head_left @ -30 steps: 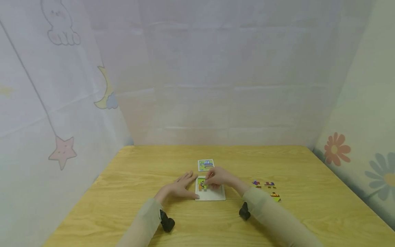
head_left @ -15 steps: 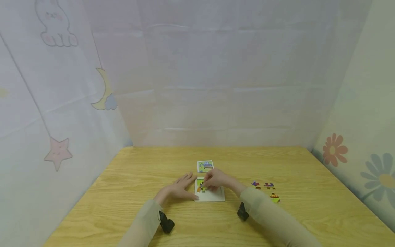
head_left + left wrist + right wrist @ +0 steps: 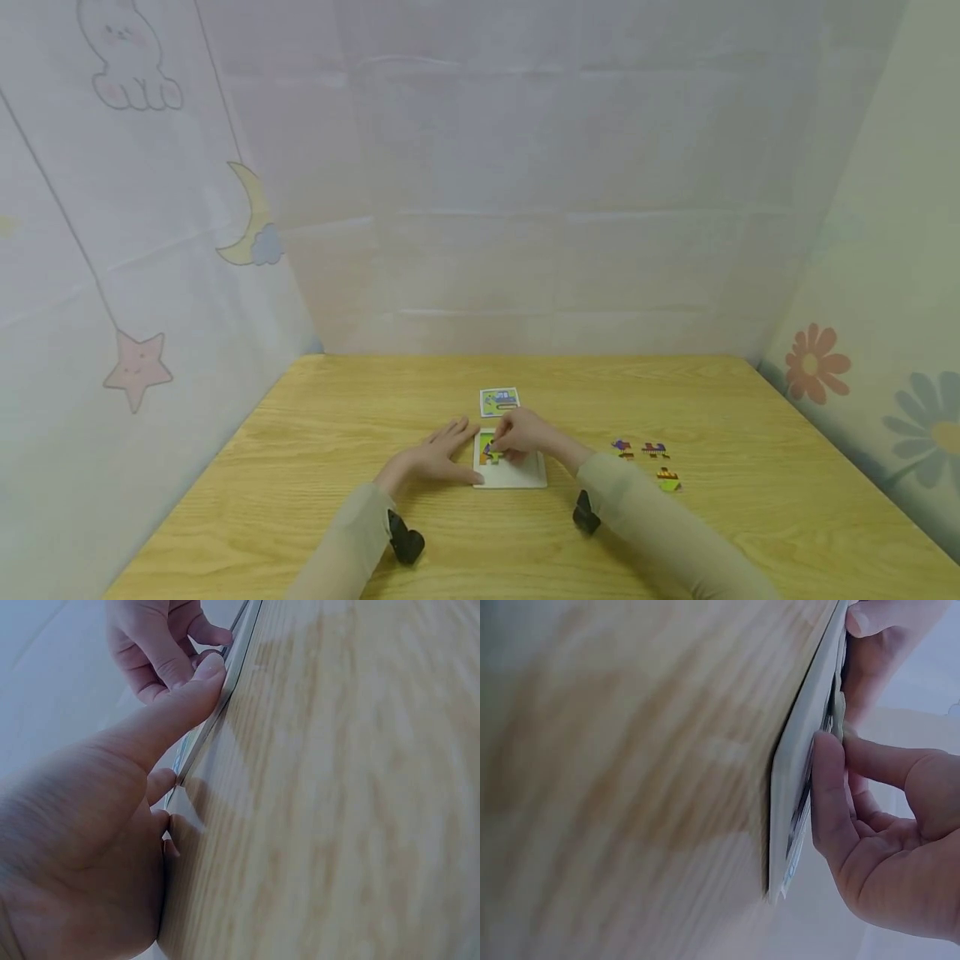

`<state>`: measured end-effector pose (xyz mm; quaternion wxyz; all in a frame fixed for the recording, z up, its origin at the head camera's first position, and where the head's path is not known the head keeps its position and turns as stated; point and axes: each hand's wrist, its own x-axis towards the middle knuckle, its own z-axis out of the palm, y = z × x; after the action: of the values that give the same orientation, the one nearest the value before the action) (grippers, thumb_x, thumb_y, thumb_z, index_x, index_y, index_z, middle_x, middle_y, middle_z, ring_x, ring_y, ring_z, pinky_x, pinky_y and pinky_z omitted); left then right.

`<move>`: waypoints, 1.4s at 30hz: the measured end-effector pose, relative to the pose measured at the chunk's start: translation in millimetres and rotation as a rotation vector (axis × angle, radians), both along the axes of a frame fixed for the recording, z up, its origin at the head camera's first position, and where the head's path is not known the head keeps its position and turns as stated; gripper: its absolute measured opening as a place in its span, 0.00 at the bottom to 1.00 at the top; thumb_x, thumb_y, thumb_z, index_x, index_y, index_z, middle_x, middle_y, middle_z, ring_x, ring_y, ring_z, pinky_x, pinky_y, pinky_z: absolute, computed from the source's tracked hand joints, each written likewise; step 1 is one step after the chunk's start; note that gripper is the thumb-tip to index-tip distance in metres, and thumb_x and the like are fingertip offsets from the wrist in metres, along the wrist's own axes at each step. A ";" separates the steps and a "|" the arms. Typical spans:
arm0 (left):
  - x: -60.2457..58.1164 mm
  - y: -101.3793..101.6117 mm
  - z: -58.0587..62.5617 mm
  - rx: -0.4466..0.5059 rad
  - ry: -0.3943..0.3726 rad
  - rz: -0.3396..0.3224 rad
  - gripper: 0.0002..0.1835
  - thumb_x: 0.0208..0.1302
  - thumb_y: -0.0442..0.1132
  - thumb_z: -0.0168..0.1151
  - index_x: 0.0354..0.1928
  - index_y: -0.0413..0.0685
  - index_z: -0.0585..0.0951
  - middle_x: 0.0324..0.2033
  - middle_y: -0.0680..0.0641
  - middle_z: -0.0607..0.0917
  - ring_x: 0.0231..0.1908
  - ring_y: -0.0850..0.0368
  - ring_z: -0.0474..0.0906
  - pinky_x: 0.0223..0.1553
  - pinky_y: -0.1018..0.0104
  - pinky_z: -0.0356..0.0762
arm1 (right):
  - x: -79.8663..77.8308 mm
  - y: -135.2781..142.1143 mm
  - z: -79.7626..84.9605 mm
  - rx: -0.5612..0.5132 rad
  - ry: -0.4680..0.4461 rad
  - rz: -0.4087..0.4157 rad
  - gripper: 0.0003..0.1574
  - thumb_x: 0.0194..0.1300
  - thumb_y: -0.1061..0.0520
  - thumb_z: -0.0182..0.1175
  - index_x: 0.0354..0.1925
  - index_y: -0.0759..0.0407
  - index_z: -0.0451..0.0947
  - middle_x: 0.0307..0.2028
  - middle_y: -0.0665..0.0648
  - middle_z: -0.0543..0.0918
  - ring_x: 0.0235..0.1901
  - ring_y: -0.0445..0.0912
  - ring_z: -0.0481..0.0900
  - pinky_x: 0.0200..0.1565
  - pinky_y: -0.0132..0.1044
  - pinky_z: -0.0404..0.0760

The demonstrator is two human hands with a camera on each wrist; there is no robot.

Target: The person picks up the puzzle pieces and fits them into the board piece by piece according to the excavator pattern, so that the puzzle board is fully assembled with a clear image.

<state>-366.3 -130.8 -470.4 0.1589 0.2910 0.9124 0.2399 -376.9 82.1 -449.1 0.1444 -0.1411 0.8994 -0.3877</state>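
A white puzzle tray [image 3: 521,478] lies on the table in front of me, with green and orange puzzle pieces [image 3: 484,452] in its left part. Over those pieces, my right hand [image 3: 523,433] pinches a puzzle piece [image 3: 841,712] between thumb and forefinger; the right wrist view shows it edge-on at the tray's surface. My left hand [image 3: 435,458] lies spread at the tray's left side. Its thumb [image 3: 202,682] rests on the tray's near rim, and its other fingers reach along the left edge. The right hand hides part of the tray's inside.
Behind the tray lies a small picture card [image 3: 497,402] showing a blue vehicle on green. Three loose clusters or pieces sit to the right: a purple-red one [image 3: 621,447], another purple-red one [image 3: 655,450], and a yellow-green one [image 3: 668,480]. The wooden table [image 3: 337,392] meets printed cloth walls.
My right hand has shifted slightly left over the tray, still pinching the piece. The left hand has stayed at the tray's edge.
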 end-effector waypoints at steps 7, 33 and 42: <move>-0.4 1.4 1.5 0.003 -0.012 -0.005 0.50 0.58 0.63 0.59 0.74 0.50 0.48 0.73 0.39 0.41 0.73 0.41 0.33 0.69 0.38 0.38 | 1.0 -0.5 -0.1 -0.011 -0.023 -0.051 0.10 0.58 0.61 0.65 0.36 0.65 0.75 0.24 0.56 0.81 0.18 0.40 0.78 0.23 0.32 0.82; 0.5 1.3 1.2 -0.002 -0.001 0.001 0.49 0.58 0.62 0.59 0.74 0.51 0.49 0.74 0.40 0.42 0.73 0.43 0.34 0.69 0.39 0.39 | 1.0 -0.9 -2.7 -0.025 -0.020 -0.016 0.08 0.55 0.64 0.66 0.29 0.63 0.75 0.23 0.55 0.80 0.20 0.42 0.80 0.25 0.32 0.83; 1.8 0.8 1.3 0.001 -0.006 0.000 0.49 0.58 0.62 0.59 0.74 0.50 0.49 0.74 0.40 0.41 0.73 0.42 0.34 0.69 0.38 0.39 | 2.4 -0.7 -1.0 -0.012 0.002 0.039 0.07 0.56 0.62 0.66 0.29 0.63 0.77 0.23 0.54 0.81 0.20 0.41 0.79 0.26 0.33 0.82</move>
<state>-364.5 -130.0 -469.0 0.1613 0.2905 0.9119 0.2410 -374.5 81.4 -450.1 0.1504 -0.1599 0.8942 -0.3903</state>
